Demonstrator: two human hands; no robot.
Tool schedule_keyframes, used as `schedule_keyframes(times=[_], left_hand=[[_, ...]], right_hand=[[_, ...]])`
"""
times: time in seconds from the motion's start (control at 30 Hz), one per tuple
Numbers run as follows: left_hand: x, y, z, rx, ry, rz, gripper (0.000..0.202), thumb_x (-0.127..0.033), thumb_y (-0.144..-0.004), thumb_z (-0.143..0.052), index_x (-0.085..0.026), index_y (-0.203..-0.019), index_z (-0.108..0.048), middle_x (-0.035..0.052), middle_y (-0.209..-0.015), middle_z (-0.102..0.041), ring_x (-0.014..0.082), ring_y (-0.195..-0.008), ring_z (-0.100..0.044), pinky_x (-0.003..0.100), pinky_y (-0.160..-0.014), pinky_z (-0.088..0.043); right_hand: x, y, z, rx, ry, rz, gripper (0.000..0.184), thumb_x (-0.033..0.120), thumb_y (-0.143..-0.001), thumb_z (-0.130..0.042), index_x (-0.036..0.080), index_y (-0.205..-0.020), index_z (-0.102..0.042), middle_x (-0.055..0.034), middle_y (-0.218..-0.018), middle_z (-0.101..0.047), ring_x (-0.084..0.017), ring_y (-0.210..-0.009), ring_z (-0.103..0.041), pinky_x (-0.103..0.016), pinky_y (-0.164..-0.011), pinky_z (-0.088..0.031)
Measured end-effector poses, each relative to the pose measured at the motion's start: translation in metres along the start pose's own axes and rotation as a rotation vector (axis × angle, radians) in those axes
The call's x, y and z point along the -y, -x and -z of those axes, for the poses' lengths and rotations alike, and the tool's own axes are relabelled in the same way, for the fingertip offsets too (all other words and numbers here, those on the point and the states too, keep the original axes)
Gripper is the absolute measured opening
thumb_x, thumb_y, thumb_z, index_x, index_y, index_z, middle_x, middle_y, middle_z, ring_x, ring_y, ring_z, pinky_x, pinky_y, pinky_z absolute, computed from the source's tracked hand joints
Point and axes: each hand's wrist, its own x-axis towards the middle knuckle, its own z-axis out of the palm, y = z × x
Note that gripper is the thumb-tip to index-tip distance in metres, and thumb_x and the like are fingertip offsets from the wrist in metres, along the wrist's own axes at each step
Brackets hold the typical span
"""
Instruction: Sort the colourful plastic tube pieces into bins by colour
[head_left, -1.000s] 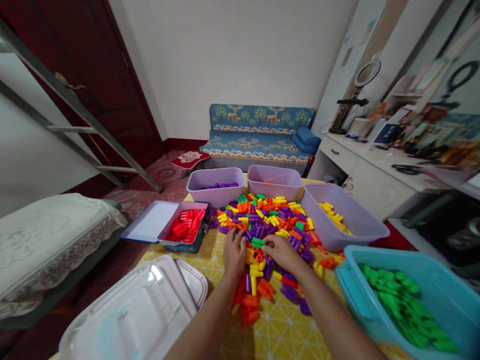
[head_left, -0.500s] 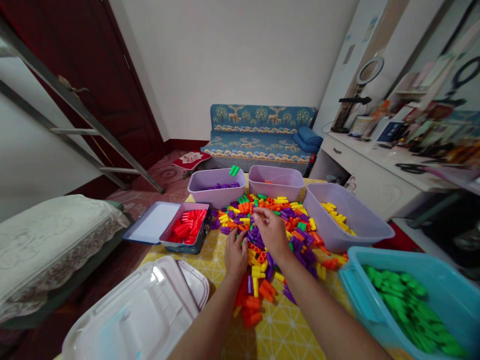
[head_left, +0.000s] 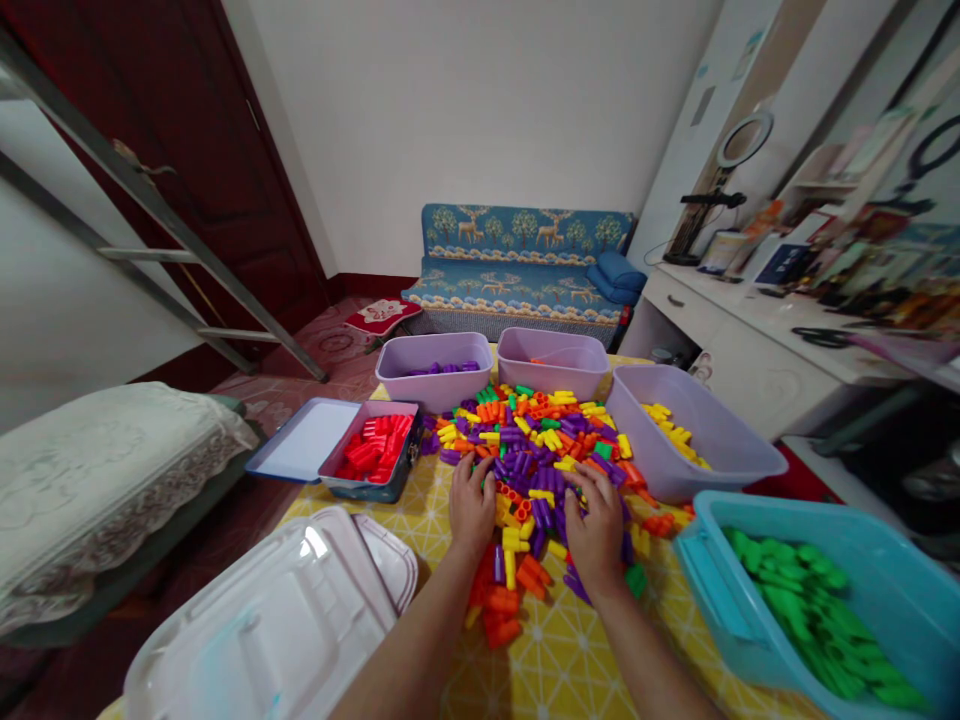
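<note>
A mixed heap of purple, yellow, orange and green plastic toy building pieces (head_left: 517, 465) covers the middle of the table. My left hand (head_left: 472, 507) rests at the left edge of the heap, palm down, with loosely bent fingers apart and touching pieces. My right hand (head_left: 598, 525) lies over the right part of the heap, its fingers spread beside a yellow piece (head_left: 566, 464). No piece shows in its grasp. A green piece (head_left: 636, 580) lies by the right wrist. Orange pieces (head_left: 501, 600) are scattered between my forearms.
Lilac bins hold purple pieces (head_left: 442, 369), a few orange ones (head_left: 537, 361) and yellow ones (head_left: 677, 437). A tin box (head_left: 367, 492) contains red pieces. Green pieces (head_left: 817, 615) fill a turquoise bin (head_left: 720, 590). White lids (head_left: 262, 620) lie front left.
My right hand has moved right and towards me across the heap. The green piece seen above the left lilac bin no longer shows there. My left hand has stayed put.
</note>
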Motion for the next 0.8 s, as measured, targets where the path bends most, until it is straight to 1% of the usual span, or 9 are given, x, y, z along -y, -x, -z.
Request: schedule_keyframes(times=[0.1,0.17,0.27,0.37,0.47,0.57,0.67,0.73,0.8], left_hand=[[0.000,0.000,0.000,0.008,-0.012,0.006,0.034,-0.025,-0.091,-0.045,-0.022,-0.116,-0.068,0.0100,-0.134,-0.054,0.0251,-0.130,-0.046,0.046,-0.113,-0.035],[0.001,0.000,-0.001,0.011,-0.017,0.001,0.034,-0.025,-0.091,-0.045,-0.022,-0.117,-0.068,0.0101,-0.134,-0.054,0.0251,-0.130,-0.046,0.046,-0.113,-0.036],[0.001,0.000,-0.001,0.010,-0.026,-0.006,0.034,-0.025,-0.091,-0.045,-0.022,-0.117,-0.067,0.0099,-0.134,-0.054,0.0249,-0.129,-0.046,0.046,-0.113,-0.036],[0.002,0.000,-0.002,0.004,-0.027,-0.006,0.034,-0.025,-0.091,-0.045,-0.022,-0.117,-0.067,0.0104,-0.134,-0.054,0.0254,-0.129,-0.047,0.046,-0.112,-0.036],[0.003,0.000,-0.003,-0.009,-0.018,-0.012,0.034,-0.026,-0.091,-0.046,-0.023,-0.117,-0.068,0.0100,-0.133,-0.055,0.0253,-0.129,-0.047,0.046,-0.112,-0.037],[0.004,0.000,-0.004,-0.025,-0.010,-0.019,0.033,-0.026,-0.092,-0.045,-0.024,-0.116,-0.068,0.0092,-0.133,-0.055,0.0251,-0.129,-0.047,0.047,-0.112,-0.037],[0.005,0.000,-0.004,-0.022,-0.011,-0.020,0.034,-0.026,-0.092,-0.045,-0.022,-0.116,-0.068,0.0099,-0.133,-0.056,0.0252,-0.128,-0.047,0.047,-0.112,-0.036],[0.006,-0.001,-0.004,-0.008,-0.011,-0.018,0.034,-0.026,-0.091,-0.045,-0.021,-0.117,-0.067,0.0106,-0.134,-0.055,0.0252,-0.129,-0.047,0.046,-0.113,-0.036],[0.006,-0.001,-0.004,0.003,-0.005,-0.015,0.035,-0.025,-0.091,-0.044,-0.021,-0.118,-0.067,0.0107,-0.136,-0.054,0.0250,-0.130,-0.046,0.046,-0.113,-0.035]], right_hand=[[-0.014,0.012,0.009,-0.095,0.118,-0.029,0.027,0.030,-0.090,-0.047,0.020,-0.107,-0.066,-0.0131,-0.120,-0.060,-0.027,-0.114,-0.052,-0.048,-0.099,-0.039],[-0.023,0.020,0.013,-0.129,0.191,-0.080,0.036,0.038,-0.090,-0.048,0.017,-0.114,-0.063,-0.0166,-0.125,-0.057,-0.030,-0.118,-0.049,-0.050,-0.100,-0.037],[-0.032,0.025,0.014,-0.065,0.287,-0.204,0.055,0.050,-0.089,-0.047,0.012,-0.127,-0.055,-0.0218,-0.128,-0.055,-0.033,-0.118,-0.049,-0.050,-0.097,-0.039],[-0.032,0.019,0.008,0.052,0.305,-0.292,0.062,0.053,-0.089,-0.043,0.010,-0.134,-0.049,-0.0223,-0.125,-0.058,-0.033,-0.113,-0.054,-0.048,-0.093,-0.042],[-0.022,0.006,-0.005,0.102,0.227,-0.250,0.057,0.047,-0.089,-0.043,0.010,-0.131,-0.050,-0.0202,-0.122,-0.060,-0.031,-0.113,-0.055,-0.045,-0.094,-0.044],[-0.003,-0.004,-0.021,0.151,0.194,-0.147,0.047,0.037,-0.086,-0.048,0.013,-0.126,-0.056,-0.0181,-0.127,-0.059,-0.031,-0.121,-0.050,-0.047,-0.102,-0.040],[0.021,-0.003,-0.038,0.224,0.162,-0.084,0.044,0.030,-0.083,-0.054,0.017,-0.124,-0.059,-0.0149,-0.130,-0.057,-0.031,-0.125,-0.046,-0.050,-0.107,-0.036],[0.033,0.001,-0.048,0.270,0.066,-0.054,0.046,0.025,-0.081,-0.055,0.019,-0.127,-0.058,-0.0135,-0.134,-0.054,-0.029,-0.128,-0.046,-0.048,-0.109,-0.037],[0.039,0.005,-0.053,0.313,-0.056,-0.021,0.050,0.021,-0.079,-0.054,0.020,-0.129,-0.056,-0.0121,-0.138,-0.050,-0.025,-0.131,-0.044,-0.045,-0.111,-0.037]])
